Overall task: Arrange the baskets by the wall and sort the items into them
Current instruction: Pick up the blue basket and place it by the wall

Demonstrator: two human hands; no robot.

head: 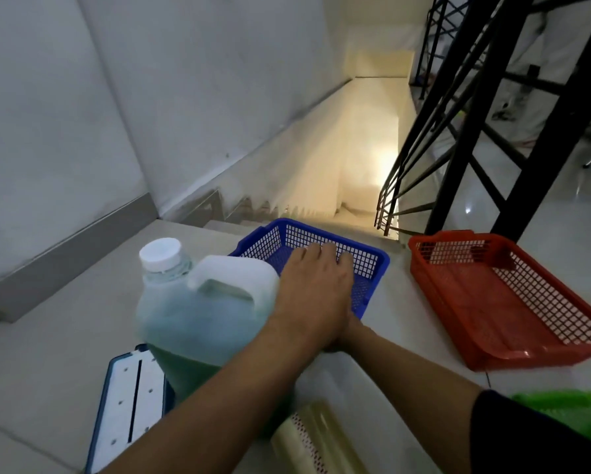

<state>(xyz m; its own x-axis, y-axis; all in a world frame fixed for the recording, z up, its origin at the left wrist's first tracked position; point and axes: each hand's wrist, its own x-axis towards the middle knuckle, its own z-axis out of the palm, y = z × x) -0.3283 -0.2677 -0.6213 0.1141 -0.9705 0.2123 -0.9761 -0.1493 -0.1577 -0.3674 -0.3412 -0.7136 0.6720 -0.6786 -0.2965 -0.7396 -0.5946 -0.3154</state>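
A translucent jug [198, 313] with a white cap and green liquid is held up, tilted, over the floor. My left hand [316, 289] presses flat against its right side, fingers stretched out in front of the blue mesh basket [373, 265]. My right hand [350, 331] reaches in under the left wrist to the jug's lower side and is mostly hidden. The blue basket sits on the floor at the top of the stairs and looks empty where visible. A red mesh basket [492, 302] lies empty to its right. A green basket [568, 415] shows at the bottom right corner.
A staircase [321, 200] drops away just behind the blue basket, with a black railing [390, 200] on its right. A black metal rack frame [527, 131] stands behind the red basket. A blue-edged white panel [126, 405] and a yellowish clear container [314, 436] lie near me. The wall [64, 131] runs along the left.
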